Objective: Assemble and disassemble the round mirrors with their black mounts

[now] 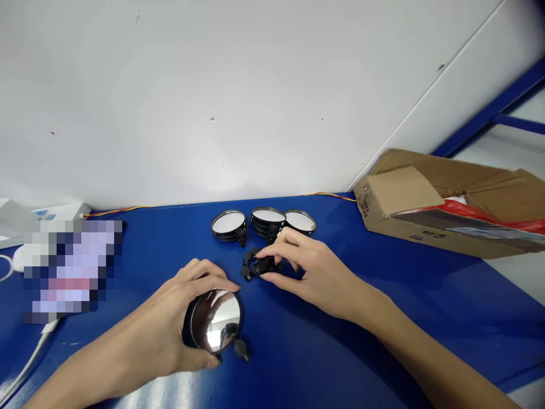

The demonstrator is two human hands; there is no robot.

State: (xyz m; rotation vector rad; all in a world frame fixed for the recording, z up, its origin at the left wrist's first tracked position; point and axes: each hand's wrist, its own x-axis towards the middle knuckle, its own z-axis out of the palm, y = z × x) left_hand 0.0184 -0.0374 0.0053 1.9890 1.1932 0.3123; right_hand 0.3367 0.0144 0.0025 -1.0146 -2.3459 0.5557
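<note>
My left hand is wrapped round a small round mirror with a black rim, its reflective face turned up toward me. A black jointed mount sticks out at the mirror's lower right. Fingers of my right hand close in a pinch over a small pile of black plastic mount pieces, touching one black piece. Behind the pile lie more round mirrors: a left one, a middle stack and a right one, partly covered by my right hand.
An open cardboard box with red plastic inside stands at the right. At the left lies a blurred-out phone-like device with a white cable. Thin red and yellow wires run along the wall behind the blue table.
</note>
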